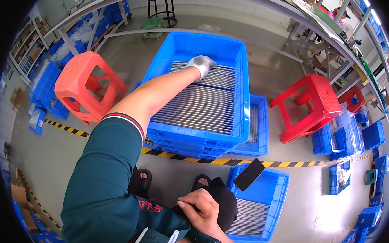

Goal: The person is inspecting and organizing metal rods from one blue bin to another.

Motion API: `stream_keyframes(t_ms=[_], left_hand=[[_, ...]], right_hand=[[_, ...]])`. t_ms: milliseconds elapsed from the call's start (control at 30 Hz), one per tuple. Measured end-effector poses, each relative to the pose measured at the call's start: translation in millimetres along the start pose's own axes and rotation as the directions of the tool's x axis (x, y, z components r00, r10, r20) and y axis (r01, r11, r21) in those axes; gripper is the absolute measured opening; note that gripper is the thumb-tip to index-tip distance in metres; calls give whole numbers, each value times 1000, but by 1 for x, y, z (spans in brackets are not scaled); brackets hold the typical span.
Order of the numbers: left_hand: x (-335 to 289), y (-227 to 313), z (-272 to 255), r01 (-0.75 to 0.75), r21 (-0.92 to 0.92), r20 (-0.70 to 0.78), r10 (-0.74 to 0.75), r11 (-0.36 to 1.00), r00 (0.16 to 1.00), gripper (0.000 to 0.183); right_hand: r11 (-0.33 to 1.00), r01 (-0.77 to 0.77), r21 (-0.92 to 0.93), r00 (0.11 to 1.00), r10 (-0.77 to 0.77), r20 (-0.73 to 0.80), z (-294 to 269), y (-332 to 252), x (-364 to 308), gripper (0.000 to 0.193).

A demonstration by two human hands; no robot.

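Note:
My left hand (201,66), in a pale grey glove, reaches into the top blue crate (212,43) of a stack. It lies over the far part of a layer of thin metal rods (195,106) set side by side; its fingers are turned down and partly hidden, so I cannot tell whether they grip a rod. Bare and curled closed, my right hand (202,210) is held near my lap, with nothing visible in it. Beside my knee, a black phone (249,174) overlaps the edge of a lower blue crate (279,192) holding more metal rods (247,216).
A pink-red stool (80,67) stands left of the stack, a red stool (316,97) right. Another blue crate (263,125) with rods sits against the stack's right side. Yellow-black floor tape (289,164) runs past it. Workbenches and blue bins (372,135) line the sides.

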State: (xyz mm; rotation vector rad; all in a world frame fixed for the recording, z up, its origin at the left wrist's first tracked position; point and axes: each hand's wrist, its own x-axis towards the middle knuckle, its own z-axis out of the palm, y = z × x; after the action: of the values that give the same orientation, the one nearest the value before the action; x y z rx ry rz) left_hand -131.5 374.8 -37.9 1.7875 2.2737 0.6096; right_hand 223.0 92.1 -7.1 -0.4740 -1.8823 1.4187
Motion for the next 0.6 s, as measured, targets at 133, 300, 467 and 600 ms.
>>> stream_keyframes(t_ms=[133,300,467,600], left_hand=[[6,16,-6,-69,131,11,68,989,998,33],[-3,32,0,-60,414,-45,86,908,995,34],[-23,47,6,-16,333,34,5,943,999,58],[-40,48,-1,-66,330,97,36,942,995,66]], right_hand=[[1000,-10,-2,1000,10,-13,-3,0,-2,12],[1000,-9,9,1000,9,-4,-6,2,-1,13],[1000,0,28,1000,0,17,-8,0,1,13],[999,-17,43,999,15,47,-6,0,3,13]])
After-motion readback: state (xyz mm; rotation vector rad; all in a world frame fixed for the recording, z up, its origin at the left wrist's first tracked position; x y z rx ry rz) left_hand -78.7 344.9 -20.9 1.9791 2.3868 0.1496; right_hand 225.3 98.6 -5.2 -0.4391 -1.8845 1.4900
